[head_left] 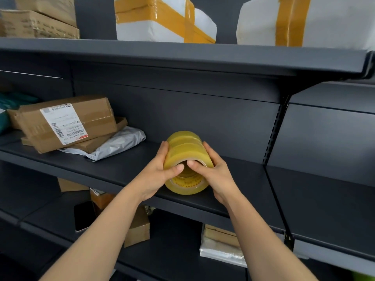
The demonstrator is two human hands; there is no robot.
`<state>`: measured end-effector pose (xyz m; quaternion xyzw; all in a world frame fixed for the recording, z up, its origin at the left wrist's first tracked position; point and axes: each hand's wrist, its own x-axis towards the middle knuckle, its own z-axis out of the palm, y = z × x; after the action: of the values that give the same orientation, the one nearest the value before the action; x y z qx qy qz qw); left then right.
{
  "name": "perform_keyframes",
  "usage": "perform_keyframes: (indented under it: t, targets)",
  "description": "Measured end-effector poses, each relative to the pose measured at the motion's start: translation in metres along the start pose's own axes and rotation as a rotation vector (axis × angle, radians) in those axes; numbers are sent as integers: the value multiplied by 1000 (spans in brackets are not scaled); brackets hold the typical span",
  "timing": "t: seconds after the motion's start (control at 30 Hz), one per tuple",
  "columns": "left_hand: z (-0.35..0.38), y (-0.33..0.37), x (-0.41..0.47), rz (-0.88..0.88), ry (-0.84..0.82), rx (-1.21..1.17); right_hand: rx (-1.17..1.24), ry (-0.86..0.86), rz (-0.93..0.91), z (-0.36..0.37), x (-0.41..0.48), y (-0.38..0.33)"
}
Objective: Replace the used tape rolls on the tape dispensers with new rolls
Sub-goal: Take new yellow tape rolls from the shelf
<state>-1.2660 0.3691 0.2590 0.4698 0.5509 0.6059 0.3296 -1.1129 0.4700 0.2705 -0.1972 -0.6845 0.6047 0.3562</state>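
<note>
Tape rolls (185, 148), yellowish and clear, are stacked end to end in 1 column lying on its side, held between the 2 hands with the open core facing the person. The left hand (156, 173) cups the column's left flank and the right hand (218, 175) cups its right flank. The fingers of each curl round the outer wall, and the thumbs (179, 169) are hooked over the near rim into the core. Both hands grip the stack.

The step looks like fetching fresh rolls from storage. To do it well, the squeeze should stay even on both sides and the thumbs should stay inside the core, so the rolls come away as 1 column instead of sliding apart. Drawing it straight back towards the body seems safest. I cannot tell whether the stack rests on the shelf or is already lifted clear.

Both forearms reach forward and up, converging, with wrists nearly straight.

Under the hands runs the front edge of a dark shelf (121, 167). To the left of the left hand lie a grey mailing bag (121, 142) and, beyond it, cardboard boxes (67, 122) with a printed label. Above the hands, on the next shelf up, sit white parcels (162, 27) bound in brown tape. No dispenser is in view.
</note>
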Motion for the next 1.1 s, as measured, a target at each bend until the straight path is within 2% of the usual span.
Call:
perform_keyframes:
  t: [0.23,0.57,0.77,1.1]
  targets:
    - [40,17,-44,97,23,-33,-52,-25,-114,-18,-58,-15]
    - [106,1,-100,144,18,-169,-171,163,-127,-36,-148,-12]
    - [133,6,-123,160,-121,-223,-178,305,-138,-40,-202,-35]
    - [163,7,-192,43,-411,-333,-282,618,10,-7,-318,-54]
